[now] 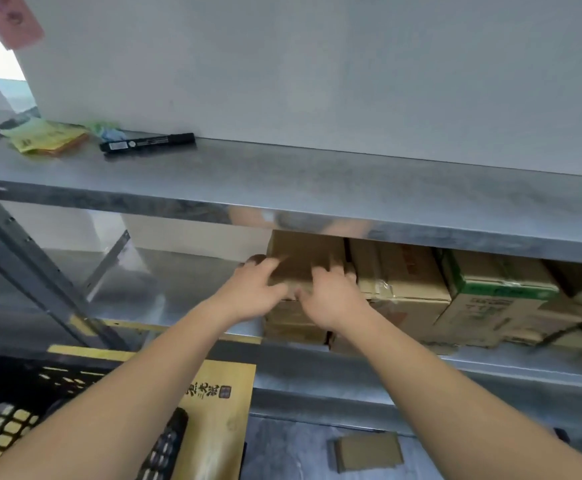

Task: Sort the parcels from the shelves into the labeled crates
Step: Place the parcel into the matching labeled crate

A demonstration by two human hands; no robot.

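Both hands are on the same small brown parcel at the left end of the row on the middle shelf: left hand curls its fingers over the left edge, right hand hooks over the right side. More cardboard boxes sit just right of it, with a black crate down at lower left. There's a black marker lying on the top shelf too.

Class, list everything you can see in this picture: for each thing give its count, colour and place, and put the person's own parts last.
Marker: one, black, top shelf, left.
Paper slips: small pile, yellow and orange, top shelf, far left.
Cardboard parcels: several, brown, middle shelf, side by side.
Held parcel: one, brown, leftmost of the row.
Small box: one, brown, low surface.
Crate: one, black, bottom left.
Metal shelves: grey.
Left hand, right hand: both grip the held parcel.
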